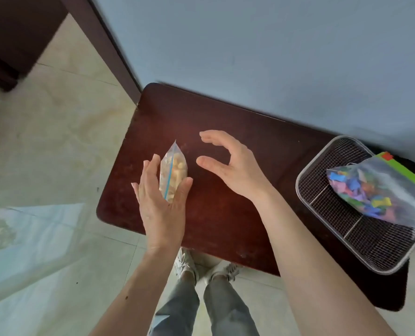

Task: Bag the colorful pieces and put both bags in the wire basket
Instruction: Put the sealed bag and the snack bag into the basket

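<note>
A small clear zip bag (173,169) with a blue seal strip holds pale yellow pieces and stands on end over the left part of the dark wooden table (226,214). My left hand (160,200) cradles it between thumb and fingers. To its right my right hand (230,166) hovers with curved, spread fingers, holding nothing and apart from the bag. A larger clear bag (381,195) with a green seal, full of colorful pieces, lies in the wire basket (323,214) at the table's right end and sticks out over its far rim.
The table stands against a pale blue wall (250,57). Tiled floor (44,154) lies to the left, with dark furniture (15,37) at the upper left. My legs and shoes (206,270) are below the table's near edge.
</note>
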A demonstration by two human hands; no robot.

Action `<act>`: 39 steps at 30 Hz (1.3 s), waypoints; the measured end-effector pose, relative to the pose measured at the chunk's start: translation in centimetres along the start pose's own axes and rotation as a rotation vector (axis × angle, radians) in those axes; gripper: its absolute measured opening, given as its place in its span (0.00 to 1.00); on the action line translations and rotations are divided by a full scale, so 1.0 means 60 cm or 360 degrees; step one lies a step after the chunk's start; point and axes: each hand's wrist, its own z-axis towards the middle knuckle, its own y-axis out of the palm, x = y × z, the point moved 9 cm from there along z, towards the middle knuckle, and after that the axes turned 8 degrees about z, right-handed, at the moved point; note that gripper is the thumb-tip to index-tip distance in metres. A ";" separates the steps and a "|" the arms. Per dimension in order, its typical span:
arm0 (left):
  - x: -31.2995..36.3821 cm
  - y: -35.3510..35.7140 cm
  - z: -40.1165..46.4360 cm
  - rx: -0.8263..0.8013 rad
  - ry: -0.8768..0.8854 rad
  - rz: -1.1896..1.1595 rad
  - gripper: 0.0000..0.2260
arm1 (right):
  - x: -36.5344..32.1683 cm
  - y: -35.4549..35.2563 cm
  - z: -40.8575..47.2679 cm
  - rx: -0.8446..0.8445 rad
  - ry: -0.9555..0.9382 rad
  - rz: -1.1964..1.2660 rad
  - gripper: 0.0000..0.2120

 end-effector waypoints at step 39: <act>-0.052 0.046 0.075 -0.0316 -0.0060 -0.0045 0.04 | 0.103 -0.080 -0.017 0.0043 0.0214 -0.0067 0.05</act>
